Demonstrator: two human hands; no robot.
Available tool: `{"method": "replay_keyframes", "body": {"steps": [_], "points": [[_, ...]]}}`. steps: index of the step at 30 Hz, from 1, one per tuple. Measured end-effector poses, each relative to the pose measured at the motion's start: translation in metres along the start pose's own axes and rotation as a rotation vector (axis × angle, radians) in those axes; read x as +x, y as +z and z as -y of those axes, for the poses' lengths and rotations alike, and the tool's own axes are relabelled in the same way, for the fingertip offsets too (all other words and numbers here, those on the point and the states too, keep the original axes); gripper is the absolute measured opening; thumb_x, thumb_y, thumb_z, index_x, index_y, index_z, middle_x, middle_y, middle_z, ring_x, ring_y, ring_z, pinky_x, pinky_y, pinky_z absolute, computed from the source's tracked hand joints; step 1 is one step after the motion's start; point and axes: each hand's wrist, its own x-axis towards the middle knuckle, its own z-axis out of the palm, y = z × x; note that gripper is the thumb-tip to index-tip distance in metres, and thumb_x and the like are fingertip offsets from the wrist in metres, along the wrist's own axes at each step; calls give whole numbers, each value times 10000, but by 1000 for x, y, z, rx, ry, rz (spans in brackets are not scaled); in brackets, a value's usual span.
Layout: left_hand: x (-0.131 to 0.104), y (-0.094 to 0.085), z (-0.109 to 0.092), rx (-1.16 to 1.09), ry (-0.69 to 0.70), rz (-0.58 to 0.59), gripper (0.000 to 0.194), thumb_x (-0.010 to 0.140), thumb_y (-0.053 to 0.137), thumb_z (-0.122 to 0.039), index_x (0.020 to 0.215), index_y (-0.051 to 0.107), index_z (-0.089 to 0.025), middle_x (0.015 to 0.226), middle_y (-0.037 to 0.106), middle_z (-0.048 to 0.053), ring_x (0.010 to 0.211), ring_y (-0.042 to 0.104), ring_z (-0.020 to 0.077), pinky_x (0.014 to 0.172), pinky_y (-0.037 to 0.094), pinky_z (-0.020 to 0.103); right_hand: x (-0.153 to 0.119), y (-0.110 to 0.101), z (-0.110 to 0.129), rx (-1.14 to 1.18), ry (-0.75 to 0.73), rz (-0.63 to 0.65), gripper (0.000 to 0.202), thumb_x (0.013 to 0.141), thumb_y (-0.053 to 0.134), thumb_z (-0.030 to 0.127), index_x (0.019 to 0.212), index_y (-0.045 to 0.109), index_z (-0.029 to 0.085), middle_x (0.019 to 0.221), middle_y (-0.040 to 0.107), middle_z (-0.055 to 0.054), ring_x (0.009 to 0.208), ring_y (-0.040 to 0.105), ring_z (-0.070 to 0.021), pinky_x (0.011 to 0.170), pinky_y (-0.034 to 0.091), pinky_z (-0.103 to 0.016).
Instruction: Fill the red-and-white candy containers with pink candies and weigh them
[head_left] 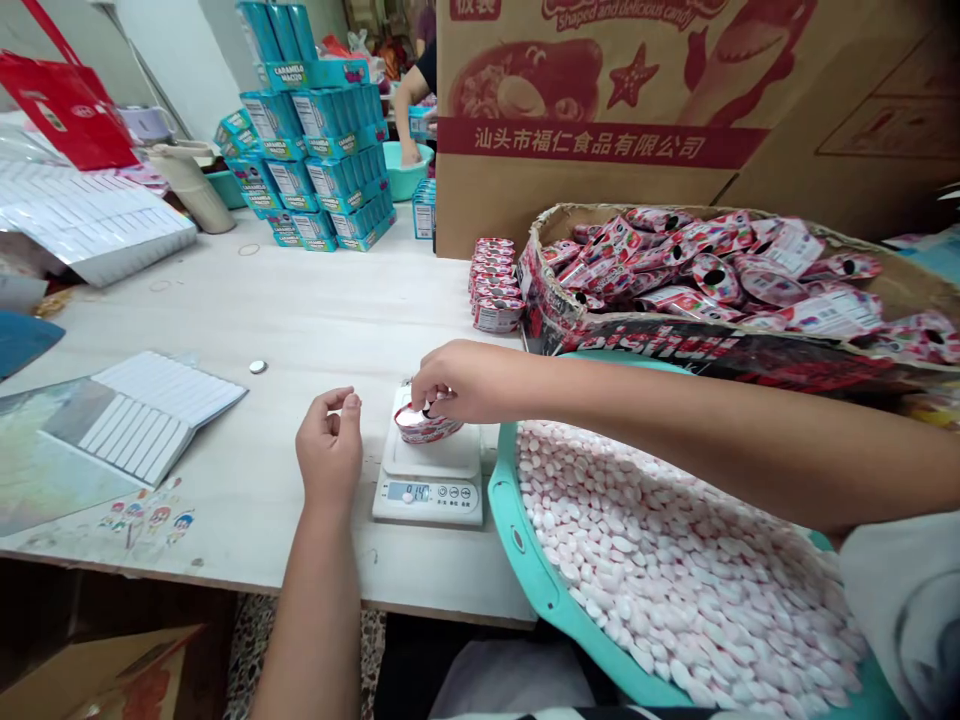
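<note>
A small oval red-and-white candy box (427, 428), its upper side partly covered by fingers, sits on the platform of a white digital kitchen scale (431, 480). My right hand (457, 382) reaches across from the right and closes its fingers on the upper edge of that box. To the left of the scale, my left hand (330, 440) is raised with fingers curled in and thumb up; whatever it may hold is hidden. One pale candy (407, 497) lies on the scale's display. Many pinkish-white candies (675, 560) fill a turquoise basin (517, 545) under my right forearm.
A torn carton (555, 320) of similar candy boxes stands behind the basin, beside a stack of boxes (497, 290). A large cardboard box (600, 170) rises behind. Blue candy boxes (307, 130) are piled further back, near another person's arm (407, 110). Label sheets (142, 415) lie left.
</note>
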Motion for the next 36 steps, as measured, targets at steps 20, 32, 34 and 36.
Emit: {"method": "replay_keyframes", "body": {"steps": [20,32,34,36], "points": [[-26,-19,-10,-51,281,-175,200,845,673,-382,891,681,-188,754,653,12,609,558,124,572,476,264,-171,4,-14,19,442,-279,232,874,592,340,1053,727,281,968,737,-100,791,681,-275,705,538,-428],[-52,-50,1,375,539,662,155,904,627,-310,999,739,-260,971,676,57,878,661,193,744,565,309,-233,56,-21,530,706,-360,310,839,676,520,929,768,239,1062,718,-121,963,685,-281,837,598,-406],[-54,-46,0,387,555,671,160,902,629,-317,999,738,-249,977,680,63,881,664,195,757,569,316,-232,56,-23,550,665,-334,282,854,669,489,926,768,235,1034,721,-118,948,681,-271,833,591,-394],[-59,-41,-2,401,570,653,169,904,625,-325,997,734,-235,967,686,67,867,667,197,761,572,329,-233,56,-23,553,637,-324,255,863,664,465,913,767,237,1009,725,-113,935,677,-265,832,582,-393]]}}
